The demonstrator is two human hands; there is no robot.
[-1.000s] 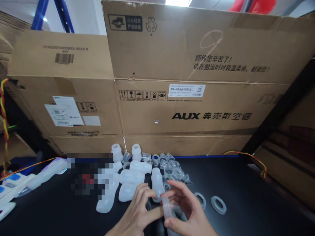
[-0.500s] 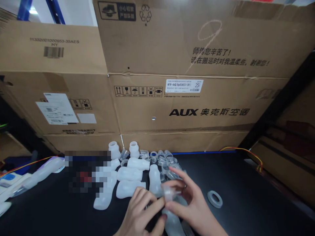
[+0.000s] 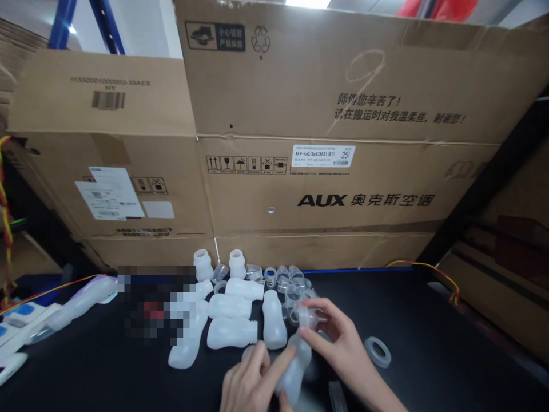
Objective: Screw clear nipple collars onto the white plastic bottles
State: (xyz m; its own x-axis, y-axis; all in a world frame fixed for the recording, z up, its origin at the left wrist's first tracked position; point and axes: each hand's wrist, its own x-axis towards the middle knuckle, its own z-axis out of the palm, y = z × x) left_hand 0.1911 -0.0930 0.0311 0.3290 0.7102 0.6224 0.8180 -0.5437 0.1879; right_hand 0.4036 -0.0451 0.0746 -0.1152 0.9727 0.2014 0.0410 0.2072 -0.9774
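My left hand point(image 3: 257, 377) grips a frosted white plastic bottle point(image 3: 294, 372), tilted, with its neck up and to the right. Between the thumb and fingers of my right hand point(image 3: 343, 346) is a clear ribbed cap with a narrow spout point(image 3: 307, 316). The cap sits right at the bottle's neck; whether it is seated there cannot be made out. Just behind, a similar bottle point(image 3: 273, 326) lies on the black table, with more lying bottles point(image 3: 231, 333) to the left. Several clear caps point(image 3: 294, 293) are heaped beyond my right hand.
Two bottles point(image 3: 237, 265) stand upright at the back against a large cardboard box wall point(image 3: 364, 171). A translucent ring point(image 3: 377, 351) lies to the right on the black tabletop point(image 3: 429, 343). At far left are a long wrapped item point(image 3: 72, 309) and white packets. A dark clear-edged piece point(image 3: 337, 395) lies in front.
The bottle in my left hand has come up to the cap, and its body now shows. My right hand has moved slightly right and up with the cap. The view has tilted upward a little.
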